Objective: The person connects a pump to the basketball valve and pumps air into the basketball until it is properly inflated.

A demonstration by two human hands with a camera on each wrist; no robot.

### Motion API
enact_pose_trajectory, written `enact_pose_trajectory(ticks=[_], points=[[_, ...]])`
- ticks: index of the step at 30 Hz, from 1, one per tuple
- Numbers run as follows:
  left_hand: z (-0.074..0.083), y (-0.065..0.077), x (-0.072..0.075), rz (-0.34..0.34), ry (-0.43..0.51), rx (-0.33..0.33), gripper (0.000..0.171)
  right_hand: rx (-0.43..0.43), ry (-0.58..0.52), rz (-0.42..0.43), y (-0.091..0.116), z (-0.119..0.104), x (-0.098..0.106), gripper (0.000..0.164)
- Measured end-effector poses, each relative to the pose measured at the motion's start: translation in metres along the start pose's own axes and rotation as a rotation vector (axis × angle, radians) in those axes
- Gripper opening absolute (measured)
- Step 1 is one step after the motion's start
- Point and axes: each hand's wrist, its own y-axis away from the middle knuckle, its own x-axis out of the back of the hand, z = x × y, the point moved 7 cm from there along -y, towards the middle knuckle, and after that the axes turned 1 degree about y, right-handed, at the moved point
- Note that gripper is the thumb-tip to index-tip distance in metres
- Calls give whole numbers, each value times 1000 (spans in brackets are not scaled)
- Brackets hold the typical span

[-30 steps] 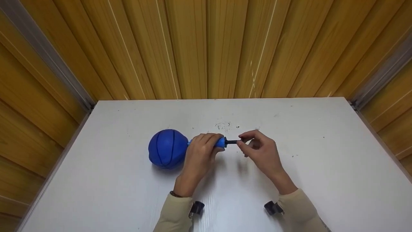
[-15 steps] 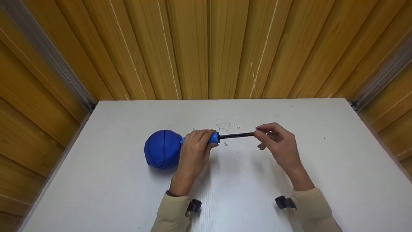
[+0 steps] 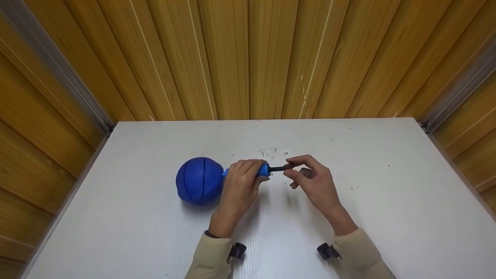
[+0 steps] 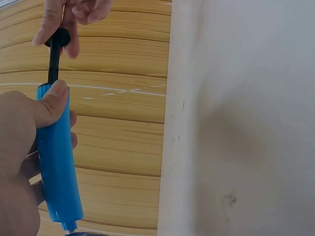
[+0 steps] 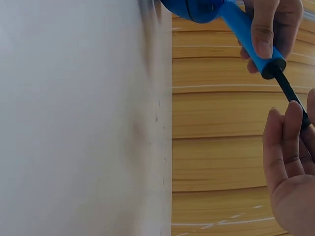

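Note:
A blue ball [image 3: 199, 181] with dark seams is at the left in the head view, joined at its right side to the nozzle of a blue hand pump [image 4: 59, 167]. My left hand [image 3: 239, 188] grips the pump's barrel, thumb along it near the top end in the left wrist view. Out of the barrel sticks a short length of black rod [image 3: 276, 169]. At its end, my right hand [image 3: 313, 182] pinches the black round handle [image 4: 60, 37] between thumb and fingers. In the head view, the fingers partly hide that handle.
Beneath the hands lies a white table [image 3: 387, 201] with dark scuff marks near its middle. Yellow wood-patterned panels [image 3: 248, 58] rise behind it and at both sides. A small black device [image 3: 328, 252] is on each sleeve's inner side.
The right hand drew the rod out to the right, then brought it back left into the barrel. The ball and left hand shifted slightly left, then back right.

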Motion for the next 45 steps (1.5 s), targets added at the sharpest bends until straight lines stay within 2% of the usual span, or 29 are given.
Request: enact_pose_trajectory(ticks=[6,11,17,24,28,32,37,45], points=[[6,1,-6,-23,-9,-42,33,-30,3,-13,4,4,-15,25],[2,1,-4,-28,14,-35,32,1,59,-36,3,0,-14,25],[-3,2,-1,-46,40,-9,33,49,142,3,-1,-4,8,18],[-8,0,7,3,38,10,34,107,110,142,-4,-17,46,7],[-9,-1,7,9,30,12,34,97,102,131,-5,-17,52,10],[-8,0,7,26,10,10,33,47,97,81,-5,-12,45,17],[-5,0,5,20,9,4,33,17,82,45,-3,-5,26,21],[-2,1,0,-11,-6,-6,32,-40,19,50,4,6,-8,23]])
